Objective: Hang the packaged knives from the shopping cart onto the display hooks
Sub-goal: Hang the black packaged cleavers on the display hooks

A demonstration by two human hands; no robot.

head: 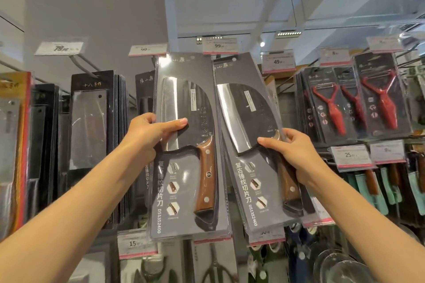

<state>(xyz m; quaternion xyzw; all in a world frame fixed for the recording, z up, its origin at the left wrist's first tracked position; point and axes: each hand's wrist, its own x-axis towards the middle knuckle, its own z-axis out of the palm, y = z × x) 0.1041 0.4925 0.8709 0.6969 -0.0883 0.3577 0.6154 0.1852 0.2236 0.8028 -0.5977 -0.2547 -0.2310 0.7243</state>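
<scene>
- Left hand [147,132] clamped on the left edge of a grey carded cleaver pack with a brown wooden handle [188,145], centre frame, thumb across the blade.
- Right hand [289,151] gripping a second matching grey cleaver pack [248,135], just right of centre, tilted (top leaning left).
- Packs side by side, upper edges near touching, both raised below the white 99 price tag [219,46].
- Red peelers in blister packs [358,103] hang at upper right.
- Hook contact: cannot tell.

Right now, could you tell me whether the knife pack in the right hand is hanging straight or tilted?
Tilted: the right knife pack leans with its top toward the left, gripped by the right hand.
</scene>
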